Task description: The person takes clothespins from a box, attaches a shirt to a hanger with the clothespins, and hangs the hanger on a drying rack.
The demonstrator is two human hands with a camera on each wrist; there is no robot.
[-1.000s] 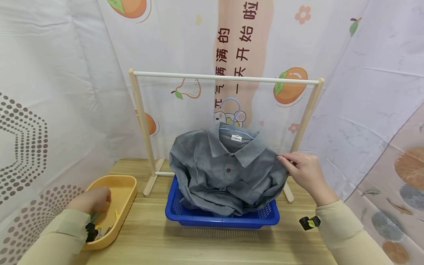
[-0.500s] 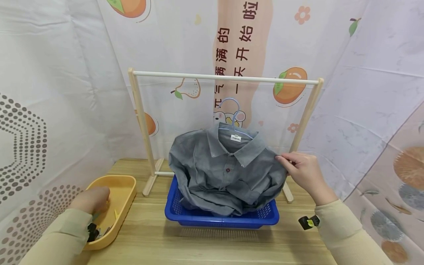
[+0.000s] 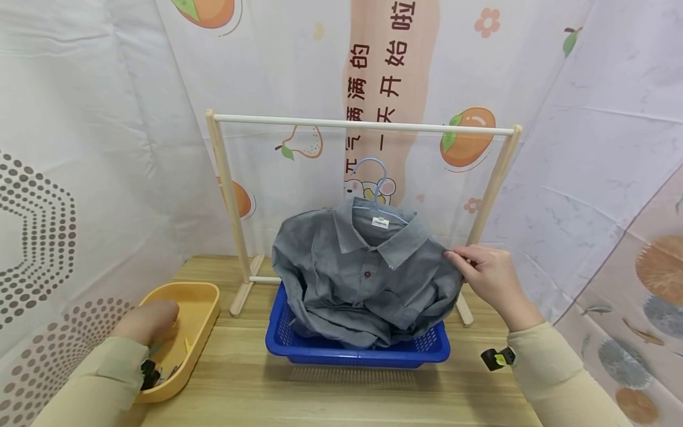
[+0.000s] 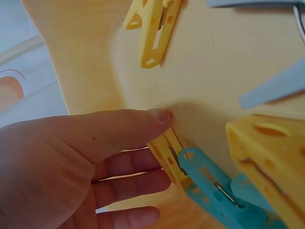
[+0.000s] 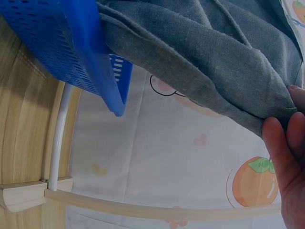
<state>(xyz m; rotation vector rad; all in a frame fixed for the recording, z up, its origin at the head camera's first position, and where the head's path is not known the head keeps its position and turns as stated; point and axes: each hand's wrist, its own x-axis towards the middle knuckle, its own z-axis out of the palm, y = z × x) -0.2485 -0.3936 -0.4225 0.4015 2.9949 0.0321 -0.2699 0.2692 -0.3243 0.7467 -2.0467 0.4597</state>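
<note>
In the head view my left hand [image 3: 149, 320] reaches down into the yellow tray [image 3: 205, 332] at the left. Its wrist view shows the thumb and fingers pinching a yellow clothespin [image 4: 167, 152], which lies against a teal clothespin [image 4: 214, 186]. At the right, my right hand [image 3: 488, 279] pinches the shoulder of a grey collared shirt [image 3: 331, 255]. A light blue hanger [image 3: 383, 184] sits inside the collar, its hook standing free below the rack's bar. The shirt's lower part lies bunched in a blue basket [image 3: 352, 358].
A wooden rack with a white bar [image 3: 299, 121] stands behind the basket. More clothespins, a yellow one [image 4: 155, 38] and a grey one [image 4: 276, 83], lie in the tray. Printed curtains [image 3: 597, 148] enclose the wooden table [image 3: 235, 373] at the back and sides.
Over the last second the left hand shifts only slightly within the tray. The right hand keeps its hold on the shirt's shoulder, and the shirt and hanger stay nearly still.
</note>
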